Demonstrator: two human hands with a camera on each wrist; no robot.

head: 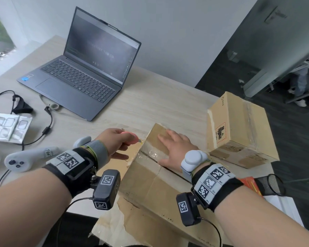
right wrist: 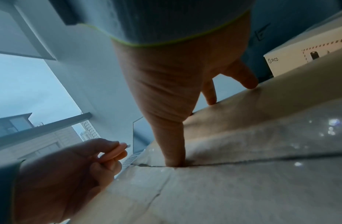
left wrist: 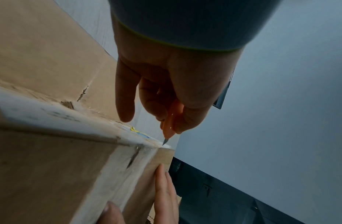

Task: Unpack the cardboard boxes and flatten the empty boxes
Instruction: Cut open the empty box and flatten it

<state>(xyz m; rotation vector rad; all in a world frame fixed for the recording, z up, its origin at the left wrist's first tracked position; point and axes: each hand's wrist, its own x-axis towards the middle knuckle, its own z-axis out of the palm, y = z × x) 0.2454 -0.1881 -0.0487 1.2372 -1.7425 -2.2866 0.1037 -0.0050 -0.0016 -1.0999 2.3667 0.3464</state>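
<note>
A taped cardboard box [head: 150,179] lies on the table in front of me, its top seam under clear tape. My left hand [head: 114,139] pinches a small pink cutter [head: 130,137], whose blade tip [left wrist: 164,141] meets the box's far left top edge. My right hand [head: 173,147] lies flat on the box top, fingers straight, thumb by the seam [right wrist: 174,162]. In the right wrist view the box top [right wrist: 242,181] fills the lower right and the left hand [right wrist: 74,169] grips the cutter [right wrist: 112,153]. A second taped box [head: 239,129] stands to the right.
An open laptop [head: 89,68] stands at the back. A white controller [head: 25,157], black cables [head: 46,129] and a blister sheet [head: 5,127] lie at the left. Torn flat cardboard [head: 125,225] juts over the table's near edge. A black mesh holder [head: 271,186] sits at right.
</note>
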